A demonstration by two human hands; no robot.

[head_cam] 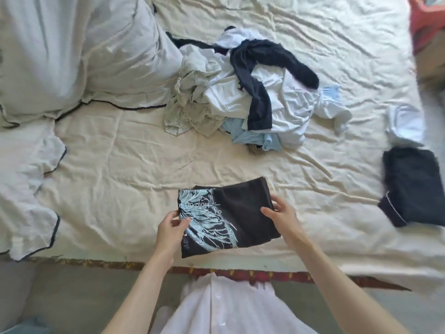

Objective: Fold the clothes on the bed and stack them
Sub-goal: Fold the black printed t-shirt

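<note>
black printed shirt (228, 218): folded into a rectangle at the near edge of the bed (125, 169), pale blue print on its left half.
feel: likely light, soft and limp; the fold could slip open if lifted by one corner.
left hand (169, 229): pinches the shirt's left edge, thumb on top.
right hand (280, 216): fingers relaxed and spread at the right edge, touching, not clenched.
where to hold: both short sides, fingers slid under.
unfolded pile (243, 92): far, centre.
folded dark stack (414, 186): right, well apart.
</note>
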